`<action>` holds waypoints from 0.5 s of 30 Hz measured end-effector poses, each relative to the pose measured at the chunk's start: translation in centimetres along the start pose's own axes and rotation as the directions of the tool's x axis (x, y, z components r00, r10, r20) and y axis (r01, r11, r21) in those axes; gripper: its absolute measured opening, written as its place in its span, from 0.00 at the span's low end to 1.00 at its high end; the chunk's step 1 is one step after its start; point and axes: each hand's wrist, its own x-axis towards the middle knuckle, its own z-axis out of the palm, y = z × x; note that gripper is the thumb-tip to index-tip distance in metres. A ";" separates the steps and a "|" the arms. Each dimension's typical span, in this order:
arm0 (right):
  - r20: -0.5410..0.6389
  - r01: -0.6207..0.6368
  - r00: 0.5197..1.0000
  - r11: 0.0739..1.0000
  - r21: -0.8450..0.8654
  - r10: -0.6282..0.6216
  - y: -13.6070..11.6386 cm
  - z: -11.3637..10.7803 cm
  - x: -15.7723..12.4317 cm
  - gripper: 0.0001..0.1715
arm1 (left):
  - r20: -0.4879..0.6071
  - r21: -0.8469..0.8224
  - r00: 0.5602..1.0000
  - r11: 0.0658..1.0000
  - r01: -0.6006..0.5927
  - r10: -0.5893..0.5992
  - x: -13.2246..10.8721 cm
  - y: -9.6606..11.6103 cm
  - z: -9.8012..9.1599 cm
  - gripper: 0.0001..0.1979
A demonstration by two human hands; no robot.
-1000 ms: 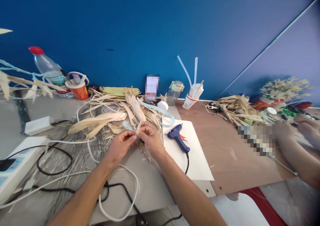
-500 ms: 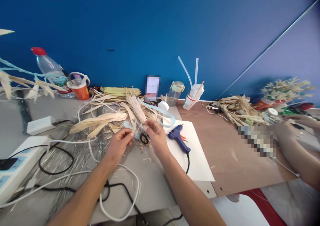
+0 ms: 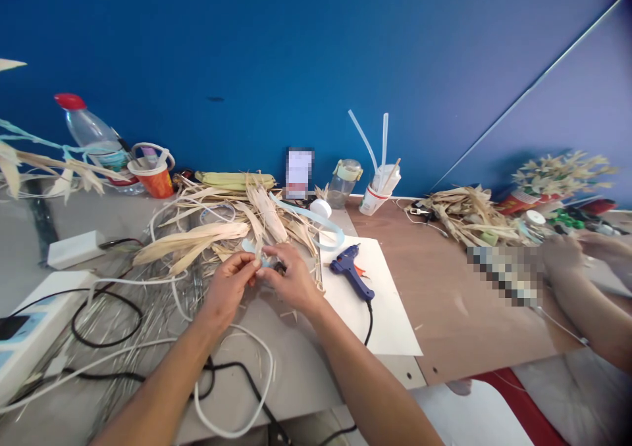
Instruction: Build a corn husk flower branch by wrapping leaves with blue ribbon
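Note:
My left hand (image 3: 228,287) is closed in a pinch on a small pale strip of corn husk (image 3: 259,247) that sticks up from its fingertips. Touching or almost touching it, my right hand (image 3: 292,280) has its thumb and fingers bent together; what it grips is hidden. Something dark, partly covered, shows beneath the right fingers. Behind both hands lies a heap of dried corn husks (image 3: 197,239). A blue glue gun (image 3: 353,272) rests on a white sheet (image 3: 395,331) to the right of my right hand.
Loose cables (image 3: 269,367), clear thin sticks and a white power strip (image 3: 44,308) spread over the left side. Along the blue wall stand a bottle (image 3: 93,133), an orange cup (image 3: 154,177), a phone, a jar (image 3: 344,183) and a white cup (image 3: 374,199). Another person's hands (image 3: 563,258) work at far right.
My right hand has moved left and in to meet my left hand, covering most of the black scissor-like handle seen before. The left hand keeps its pinch on the husk strip.

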 end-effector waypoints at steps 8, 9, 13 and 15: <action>-0.071 -0.053 0.996 0.997 -0.056 0.049 -0.3 -0.3 0.0 0.08 | -0.025 -0.165 0.998 0.985 0.045 -0.050 -0.2 0.7 0.5 0.09; -0.131 -0.067 0.989 0.997 -0.025 0.063 -0.3 -0.7 0.1 0.07 | -0.030 -0.186 0.998 0.981 0.046 -0.052 -0.2 0.8 0.5 0.09; -0.298 -0.169 0.931 0.973 0.157 0.210 0.2 -2.1 0.6 0.08 | -0.029 -0.250 0.997 0.967 0.055 -0.065 -0.1 1.0 0.4 0.08; -0.325 -0.195 0.906 0.948 0.250 0.272 0.7 -2.7 0.9 0.09 | -0.052 -0.276 0.996 0.960 0.055 -0.072 0.1 1.1 0.1 0.08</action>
